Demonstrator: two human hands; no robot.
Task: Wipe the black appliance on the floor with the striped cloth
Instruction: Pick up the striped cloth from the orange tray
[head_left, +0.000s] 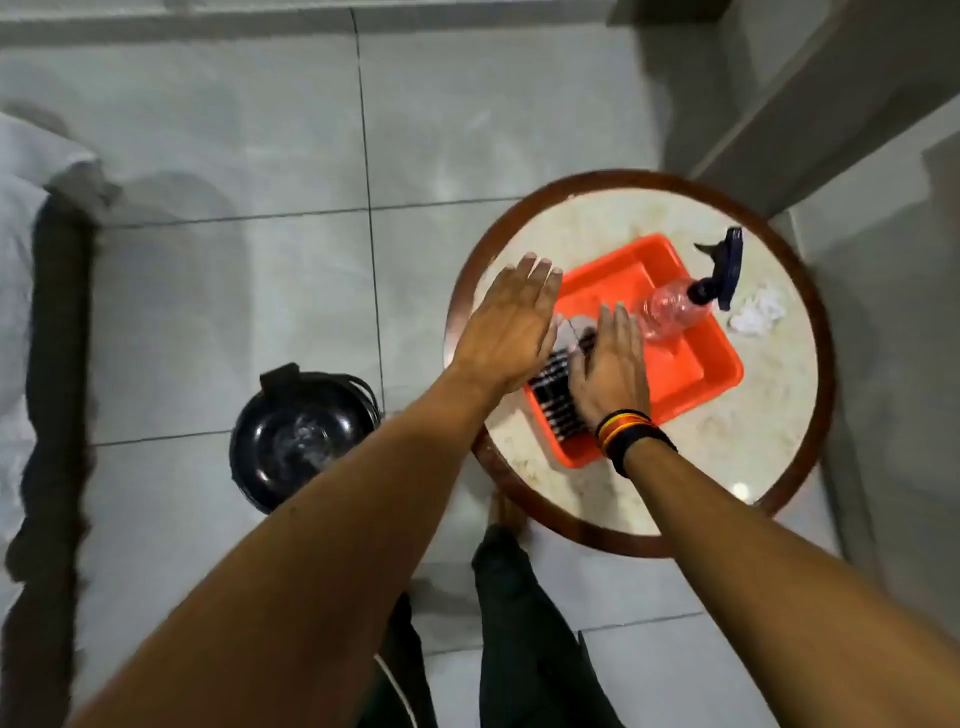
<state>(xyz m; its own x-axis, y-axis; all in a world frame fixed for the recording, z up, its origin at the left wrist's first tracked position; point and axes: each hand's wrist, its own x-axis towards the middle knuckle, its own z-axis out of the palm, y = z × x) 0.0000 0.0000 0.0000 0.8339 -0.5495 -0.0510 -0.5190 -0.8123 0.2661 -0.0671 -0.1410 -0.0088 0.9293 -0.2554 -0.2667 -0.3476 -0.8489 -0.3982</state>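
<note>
The black round appliance (301, 436) stands on the tiled floor, left of a small round table (769, 447). The striped cloth (558, 395), black and white, lies in an orange tray (691, 374) on that table. My right hand (610, 374) rests flat on the cloth, fingers together, covering much of it. My left hand (511, 322) hovers flat over the tray's left edge with fingers straight, holding nothing. Both hands are well away from the appliance.
A clear spray bottle (675, 306) with a dark blue trigger lies in the tray. A crumpled white tissue (756, 314) sits on the tabletop to the right. A dark rug edge (57, 364) runs along the left. My legs are at the bottom centre.
</note>
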